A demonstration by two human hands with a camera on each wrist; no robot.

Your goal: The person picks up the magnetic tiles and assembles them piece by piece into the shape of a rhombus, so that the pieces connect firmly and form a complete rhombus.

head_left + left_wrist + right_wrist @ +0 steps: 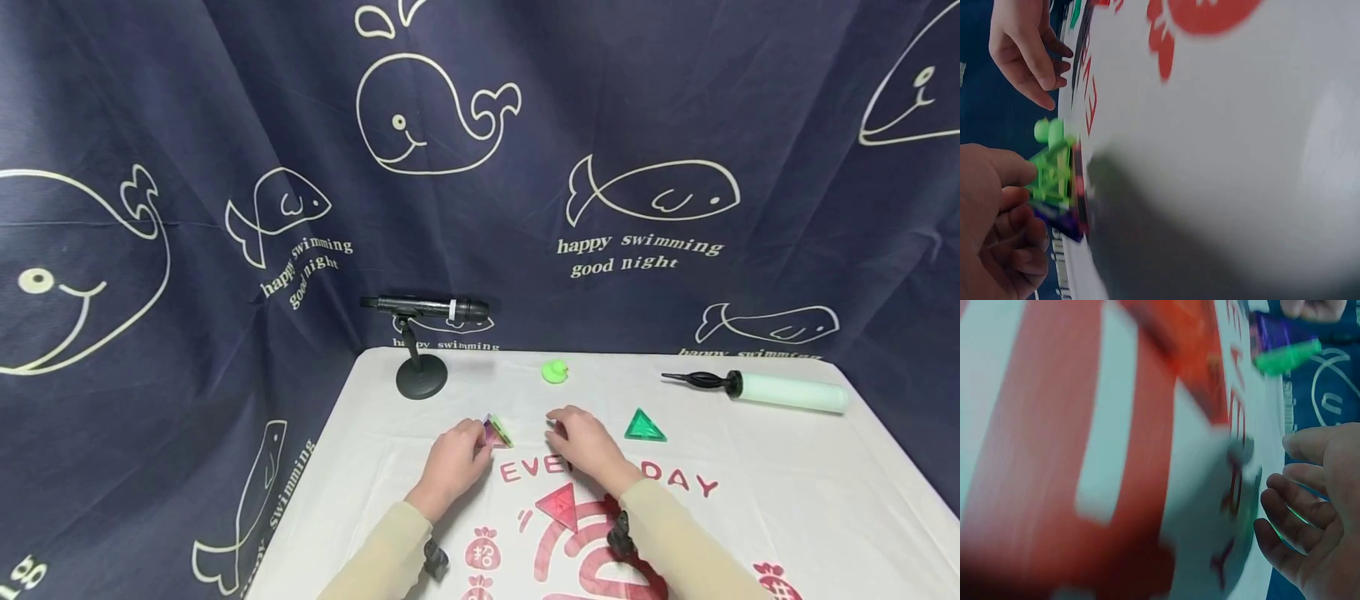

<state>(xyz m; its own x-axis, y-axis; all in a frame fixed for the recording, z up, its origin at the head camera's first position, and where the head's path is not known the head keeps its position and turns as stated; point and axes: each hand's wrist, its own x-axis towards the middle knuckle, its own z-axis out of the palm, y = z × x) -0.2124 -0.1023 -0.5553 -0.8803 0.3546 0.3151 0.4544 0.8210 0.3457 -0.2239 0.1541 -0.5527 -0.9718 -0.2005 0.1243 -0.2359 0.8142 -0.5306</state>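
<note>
My left hand (453, 458) is at a small standing group of translucent triangular magnetic tiles. Its thumb and curled fingers seem to pinch their upper part. A green tile (1054, 175) and a purple tile (1279, 331) lean together above a pinkish-red tile (1080, 181) on the table. The fingers partly cover them in the head view. Some way to the right, my right hand (588, 442) hovers with loosely bent fingers and nothing in them. Nearer the front, a red triangular tile (560, 505) lies flat. To the right of that hand lies a dark green triangular tile (645, 425).
A black microphone (427, 307) on a round-based stand (422, 377) is at the back left. Behind the hands sits a lime-green toy duck (555, 372). A pale hand pump (787, 392) lies at the back right. The white printed tablecloth (787, 458) ends before a dark curtain (525, 250).
</note>
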